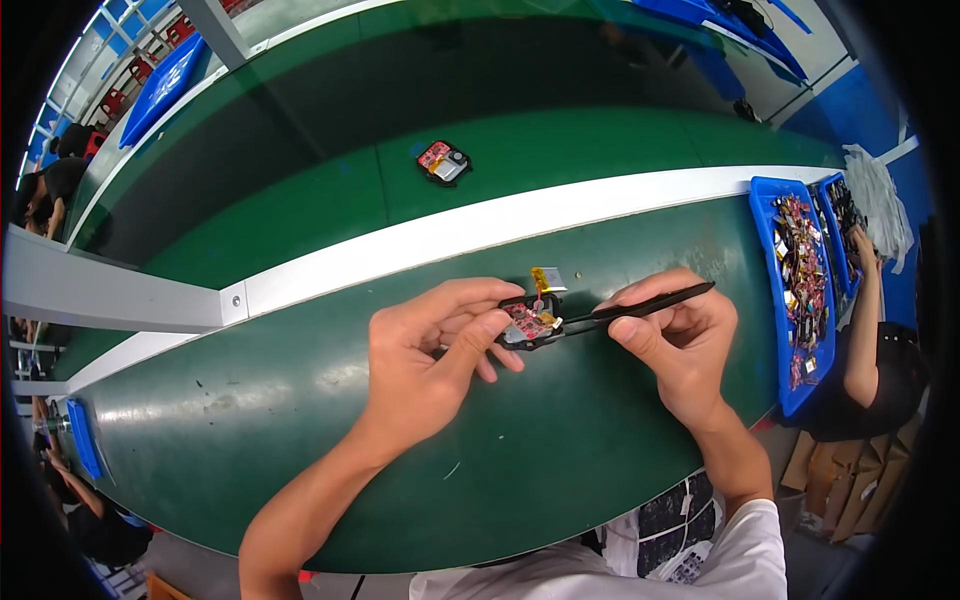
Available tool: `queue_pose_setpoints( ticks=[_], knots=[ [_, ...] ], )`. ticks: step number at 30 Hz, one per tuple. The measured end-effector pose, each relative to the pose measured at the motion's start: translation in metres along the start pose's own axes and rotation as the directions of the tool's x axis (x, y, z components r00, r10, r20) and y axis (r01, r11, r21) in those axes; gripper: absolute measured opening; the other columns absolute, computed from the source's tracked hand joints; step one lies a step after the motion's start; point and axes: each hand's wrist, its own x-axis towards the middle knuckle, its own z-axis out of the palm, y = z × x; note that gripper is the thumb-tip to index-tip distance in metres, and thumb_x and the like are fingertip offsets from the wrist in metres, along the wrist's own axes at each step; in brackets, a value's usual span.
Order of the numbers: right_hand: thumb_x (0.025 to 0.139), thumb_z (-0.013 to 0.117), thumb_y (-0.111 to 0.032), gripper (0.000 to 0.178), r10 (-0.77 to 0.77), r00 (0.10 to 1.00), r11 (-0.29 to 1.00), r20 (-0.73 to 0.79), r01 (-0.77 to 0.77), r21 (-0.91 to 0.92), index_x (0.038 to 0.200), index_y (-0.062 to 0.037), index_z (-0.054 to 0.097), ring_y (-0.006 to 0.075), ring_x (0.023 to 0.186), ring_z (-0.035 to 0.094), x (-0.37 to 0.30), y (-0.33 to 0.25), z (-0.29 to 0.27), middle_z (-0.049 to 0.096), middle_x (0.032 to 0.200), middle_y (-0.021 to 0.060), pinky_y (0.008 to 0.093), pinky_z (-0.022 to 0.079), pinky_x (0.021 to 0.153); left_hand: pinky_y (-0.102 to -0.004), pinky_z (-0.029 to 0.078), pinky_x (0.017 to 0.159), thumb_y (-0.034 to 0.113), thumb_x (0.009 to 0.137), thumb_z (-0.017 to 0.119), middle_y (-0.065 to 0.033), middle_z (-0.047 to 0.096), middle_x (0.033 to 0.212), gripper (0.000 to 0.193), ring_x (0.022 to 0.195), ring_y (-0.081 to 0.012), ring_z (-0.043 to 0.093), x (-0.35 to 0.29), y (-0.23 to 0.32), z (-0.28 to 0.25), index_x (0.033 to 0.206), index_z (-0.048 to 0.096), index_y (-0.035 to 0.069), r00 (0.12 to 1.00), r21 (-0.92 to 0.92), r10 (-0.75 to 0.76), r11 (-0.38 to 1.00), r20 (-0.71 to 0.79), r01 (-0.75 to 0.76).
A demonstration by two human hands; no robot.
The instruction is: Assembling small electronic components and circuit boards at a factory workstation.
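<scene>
Between the thumb and fingers of my left hand is a small black device housing with a red circuit board inside, its open side up. A silver battery cell with yellow tape sticks out past the housing's far edge, joined by a thin red wire. My right hand is closed on black tweezers. Their tips reach the right side of the housing, by a small white part on the board. Whether the tips pinch anything is too small to tell.
Another open device lies on the green belt beyond the white rail. At right, a blue tray holds many small boards and batteries. A co-worker's arm reaches to a second blue tray. A blue tray stands far left.
</scene>
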Motion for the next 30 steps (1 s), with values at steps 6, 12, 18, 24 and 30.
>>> queue_pose_setpoints(
  ticks=[6, 12, 18, 24, 30],
  knots=[
    [0.084, 0.079, 0.007, 0.015, -0.009, 1.000, 0.999, 0.020, 0.010, -0.036, 0.096, 0.0079, 0.071, -0.0021, 0.053, 0.045, -0.003, 0.004, 0.002, 0.076, 0.097, 0.0155, 0.0155, 0.036, 0.049, -0.0250, 0.056, 0.055, 0.001, 0.100, 0.061, -0.0144, 0.075, 0.097, 0.021, 0.072, -0.0187, 0.074, 0.001, 0.000, 0.002, 0.118, 0.069, -0.005, 1.000, -0.006, -0.009, 1.000, 0.007, 0.010],
    [0.083, 0.079, 0.008, 0.011, -0.035, 0.999, 0.998, 0.002, 0.036, -0.051, 0.091, 0.0085, 0.072, -0.0008, 0.054, 0.050, -0.005, 0.002, 0.004, 0.076, 0.096, 0.0155, 0.0160, 0.036, 0.048, -0.0246, 0.056, 0.055, 0.001, 0.099, 0.062, -0.0141, 0.075, 0.093, 0.020, 0.071, -0.0177, 0.074, 0.000, 0.002, 0.002, 0.116, 0.070, -0.005, 1.000, 0.018, 0.000, 1.000, 0.019, 0.000],
    [0.082, 0.079, 0.009, 0.009, -0.050, 0.999, 0.997, -0.004, 0.050, -0.064, 0.088, 0.0087, 0.072, 0.0017, 0.058, 0.058, -0.006, 0.002, 0.003, 0.075, 0.095, 0.0151, 0.0171, 0.037, 0.048, -0.0246, 0.057, 0.055, 0.000, 0.100, 0.061, -0.0190, 0.074, 0.099, 0.022, 0.073, -0.0215, 0.075, 0.001, 0.001, 0.000, 0.119, 0.066, -0.009, 0.997, 0.064, 0.023, 0.998, 0.072, -0.028],
    [0.082, 0.080, 0.008, 0.008, 0.011, 1.000, 0.999, -0.021, -0.012, -0.040, 0.081, 0.0078, 0.072, 0.0041, 0.060, 0.061, -0.007, 0.003, 0.006, 0.076, 0.095, 0.0141, 0.0185, 0.037, 0.048, -0.0258, 0.059, 0.056, -0.001, 0.101, 0.059, -0.0202, 0.074, 0.100, 0.023, 0.075, -0.0236, 0.076, 0.001, 0.001, 0.000, 0.120, 0.065, -0.010, 0.997, 0.033, 0.015, 0.999, 0.076, -0.018],
    [0.080, 0.083, 0.006, 0.023, 0.027, 1.000, 0.994, -0.002, -0.028, -0.101, 0.062, 0.0041, 0.069, 0.0050, 0.060, 0.061, -0.008, 0.002, 0.010, 0.077, 0.096, 0.0132, 0.0209, 0.038, 0.049, -0.0274, 0.060, 0.056, 0.001, 0.102, 0.058, -0.0208, 0.074, 0.101, 0.024, 0.077, -0.0250, 0.076, 0.001, 0.003, 0.001, 0.122, 0.064, -0.011, 0.997, -0.018, 0.001, 1.000, 0.078, 0.000]
  ],
)
